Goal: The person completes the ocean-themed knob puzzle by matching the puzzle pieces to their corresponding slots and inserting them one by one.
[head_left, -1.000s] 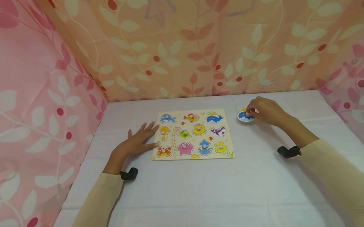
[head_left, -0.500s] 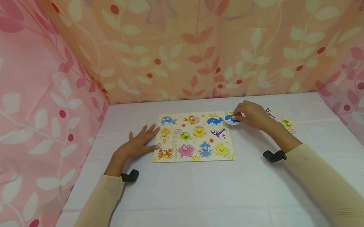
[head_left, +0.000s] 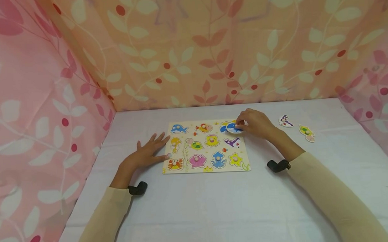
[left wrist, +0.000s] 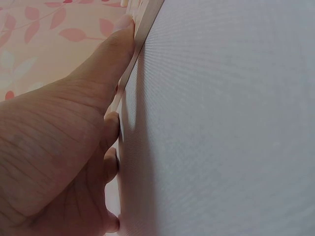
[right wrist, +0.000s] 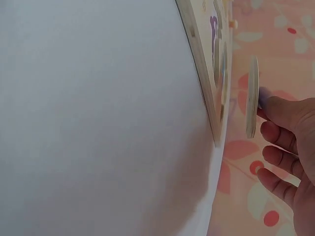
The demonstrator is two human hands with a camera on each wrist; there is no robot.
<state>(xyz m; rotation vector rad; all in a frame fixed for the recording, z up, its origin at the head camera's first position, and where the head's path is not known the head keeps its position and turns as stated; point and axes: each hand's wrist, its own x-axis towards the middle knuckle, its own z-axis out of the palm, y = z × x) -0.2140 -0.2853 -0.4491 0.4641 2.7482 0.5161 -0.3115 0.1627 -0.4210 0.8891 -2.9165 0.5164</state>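
A wooden peg puzzle board (head_left: 202,169) with sea animals lies on the white table. My right hand (head_left: 255,124) pinches the blue whale puzzle piece (head_left: 234,129) over the board's upper right corner, overlapping the printed whale spot there. In the right wrist view the whale piece (right wrist: 252,98) is seen edge-on, held by thumb and fingers, raised off the board (right wrist: 197,54). My left hand (head_left: 148,151) lies spread at the board's left edge, thumb on its border. The left wrist view shows that thumb (left wrist: 115,49) along the board's side.
Two loose pieces, a purple whale-like one (head_left: 285,121) and a green turtle (head_left: 307,132), lie on the table right of the board. Most spots hold knobbed pieces, such as the crab (head_left: 175,164) and starfish (head_left: 235,159). A patterned curtain (head_left: 192,64) stands behind the table.
My right hand has carried the blue whale piece leftward from the table at the right to over the board's upper right corner. The left hand stays in place.
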